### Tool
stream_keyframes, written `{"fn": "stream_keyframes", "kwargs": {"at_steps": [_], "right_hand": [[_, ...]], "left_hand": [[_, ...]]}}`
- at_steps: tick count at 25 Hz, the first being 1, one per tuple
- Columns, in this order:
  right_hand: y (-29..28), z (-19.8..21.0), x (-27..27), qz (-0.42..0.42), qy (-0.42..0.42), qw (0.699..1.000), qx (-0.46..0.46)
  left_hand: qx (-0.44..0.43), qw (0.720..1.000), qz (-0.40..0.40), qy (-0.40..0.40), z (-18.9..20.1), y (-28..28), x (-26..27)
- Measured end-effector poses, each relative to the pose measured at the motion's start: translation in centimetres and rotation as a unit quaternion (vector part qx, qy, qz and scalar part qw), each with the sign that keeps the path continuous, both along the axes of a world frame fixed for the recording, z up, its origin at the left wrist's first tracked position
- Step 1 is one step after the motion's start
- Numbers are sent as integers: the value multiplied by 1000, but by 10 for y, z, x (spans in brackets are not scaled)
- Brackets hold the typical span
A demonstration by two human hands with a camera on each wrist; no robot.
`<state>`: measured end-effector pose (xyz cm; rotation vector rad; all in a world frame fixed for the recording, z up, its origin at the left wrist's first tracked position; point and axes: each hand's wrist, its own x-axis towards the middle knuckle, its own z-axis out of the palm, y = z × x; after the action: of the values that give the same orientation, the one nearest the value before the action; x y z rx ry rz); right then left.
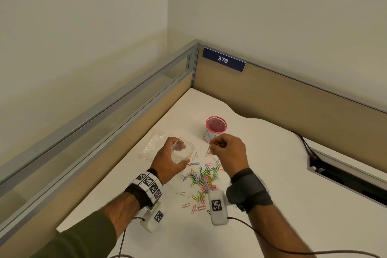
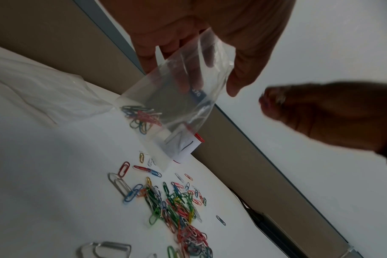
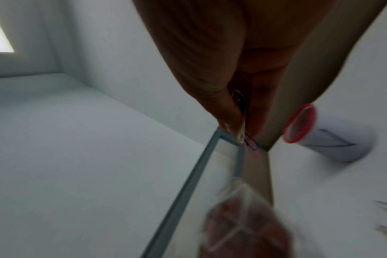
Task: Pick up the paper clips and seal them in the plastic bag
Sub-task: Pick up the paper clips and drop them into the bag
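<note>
My left hand (image 1: 170,157) grips a small clear plastic bag (image 1: 181,151) above the white desk, its mouth held wide. In the left wrist view the bag (image 2: 177,108) hangs from my fingers (image 2: 243,66) with several coloured clips (image 2: 141,117) in its bottom corner. My right hand (image 1: 226,153) hovers just right of the bag and pinches a few paper clips (image 3: 245,132) between thumb and fingers. A loose pile of coloured paper clips (image 1: 202,178) lies on the desk between my wrists, also seen from the left wrist (image 2: 177,207).
A pink mesh cup (image 1: 216,126) stands behind my right hand. A second clear bag (image 1: 154,142) lies flat on the desk (image 1: 272,163) to the left. Partition walls close the corner; a cable slot (image 1: 345,176) with black wires opens at the right.
</note>
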<state>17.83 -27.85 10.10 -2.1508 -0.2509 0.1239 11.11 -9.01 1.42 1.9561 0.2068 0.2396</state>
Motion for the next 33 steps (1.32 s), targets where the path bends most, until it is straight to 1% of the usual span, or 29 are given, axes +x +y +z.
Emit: {"fn": "stream_keyframes", "kwargs": {"at_steps": [2, 3, 8, 9, 11, 12, 13, 15, 17, 19, 20, 21, 23, 26, 27, 30, 31, 33], "right_hand": [[20, 21, -5, 35, -35, 999, 8], [30, 25, -8, 54, -47, 997, 1], [57, 21, -18, 130, -71, 986, -74], [54, 22, -17, 124, -80, 987, -67], [39, 21, -6, 82, -92, 992, -36], [28, 16, 4, 57, -88, 994, -34], [14, 6, 17, 34, -78, 995, -52], [-19, -30, 46, -4, -39, 986, -164], [-56, -71, 65, -26, 45, 956, -287], [-86, -104, 68, -31, 126, 919, -371], [-95, -115, 67, -28, 142, 903, -405], [-99, -123, 63, -22, 138, 892, -429], [-93, -133, 50, 9, 102, 891, -442], [-73, -135, 28, 103, 62, 901, -416], [-68, -132, 29, 118, 59, 905, -405], [-62, -118, 62, 101, 39, 910, -399], [-60, -115, 75, 98, 42, 910, -401], [-56, -115, 93, 121, 70, 901, -411]], "left_hand": [[10, 1000, -5, 0, 0, -3, 2], [12, 1000, -7, -1, 1, -4, 3], [-6, 1000, -6, 3, 4, -8, 3], [-10, 1000, -5, -1, 5, -9, 3], [-14, 1000, -5, -10, 6, -8, 2], [-15, 1000, -7, -10, 6, -6, 1], [-18, 1000, -8, -8, 6, -3, 0], [-25, 1000, -5, -5, 7, 3, -3], [-32, 999, 0, -7, 8, 8, -4], [-38, 999, 13, -11, 11, 12, -4], [-42, 999, 18, -13, 12, 14, -3], [-47, 999, 21, -16, 12, 16, -3], [-57, 998, 25, -18, 13, 16, -1], [-69, 997, 25, -22, 14, 13, 3], [-69, 997, 26, -25, 14, 11, 5], [-69, 997, 19, -23, 15, 5, 7], [-67, 997, 17, -23, 15, 4, 6], [-64, 998, 13, -22, 16, 3, 4]]}}
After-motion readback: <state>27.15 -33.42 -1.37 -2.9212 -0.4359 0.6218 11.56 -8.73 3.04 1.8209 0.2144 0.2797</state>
